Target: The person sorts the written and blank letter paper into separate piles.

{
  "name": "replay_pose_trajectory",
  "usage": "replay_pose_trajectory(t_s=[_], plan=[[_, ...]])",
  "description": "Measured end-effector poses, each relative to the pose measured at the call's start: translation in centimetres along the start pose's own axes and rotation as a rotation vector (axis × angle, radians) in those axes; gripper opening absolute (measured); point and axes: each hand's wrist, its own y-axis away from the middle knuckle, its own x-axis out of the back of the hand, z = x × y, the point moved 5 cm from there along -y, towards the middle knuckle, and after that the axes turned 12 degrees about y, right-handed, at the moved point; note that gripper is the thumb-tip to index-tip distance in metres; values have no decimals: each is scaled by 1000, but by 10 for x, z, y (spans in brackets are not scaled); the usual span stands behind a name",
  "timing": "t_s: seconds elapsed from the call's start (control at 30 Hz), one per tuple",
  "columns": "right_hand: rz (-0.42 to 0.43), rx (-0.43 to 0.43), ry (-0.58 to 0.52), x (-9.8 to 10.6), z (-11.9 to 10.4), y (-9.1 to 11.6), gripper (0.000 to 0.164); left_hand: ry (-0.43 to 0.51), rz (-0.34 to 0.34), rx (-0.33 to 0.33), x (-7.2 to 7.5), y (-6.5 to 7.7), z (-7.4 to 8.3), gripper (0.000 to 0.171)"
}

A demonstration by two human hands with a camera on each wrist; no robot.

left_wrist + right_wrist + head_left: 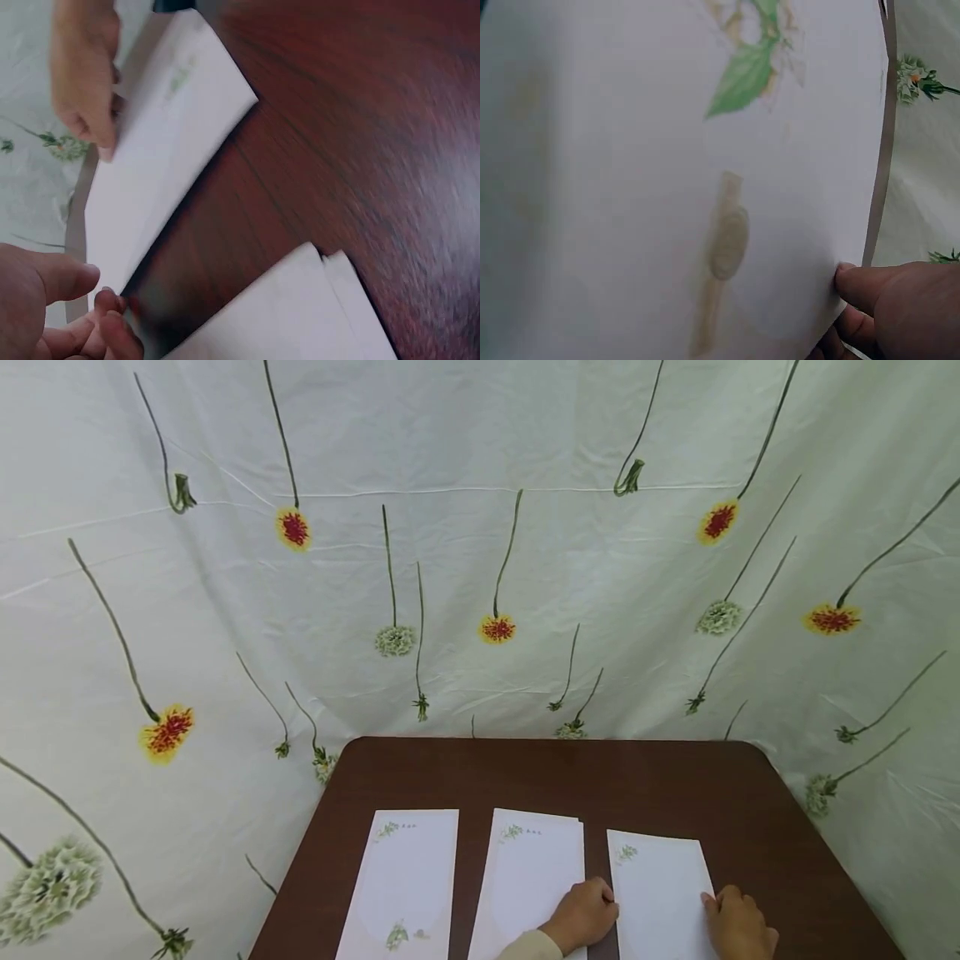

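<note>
A white sheet of paper with a small green plant print near its top left lies at the right on the brown table. My right hand pinches its right edge; in the right wrist view the thumb lies on top and the other fingers go underneath. My left hand is at the sheet's left edge, fingers curled, with thumb and fingertips close together at the paper in the left wrist view. That view also shows the sheet's near edge standing off the table. A green leaf and a brownish shape are printed on the paper.
Left of it lie white sheets, slightly offset in a stack, partly under my left forearm. Another printed sheet lies farther left. The brown table has rounded far corners, and a flower-patterned white cloth hangs behind and beside it.
</note>
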Motion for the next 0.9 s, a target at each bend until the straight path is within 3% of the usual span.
replay_pose_trajectory(t_s=[0.23,0.43,0.6,0.73,0.9], plan=[[187,-33,-17,0,-9,6,31,-136,26,-46,1,-1,0,9],[271,-52,-38,-1,-13,9,28,-147,33,-19,1,-1,-1,16],[302,-58,-57,-1,-14,10,25,-109,38,-10,6,0,-2,15],[313,-66,-75,1,-18,12,24,-73,68,-51,18,1,-4,11],[238,-60,-83,2,-34,13,24,-119,149,-86,39,3,-9,10]])
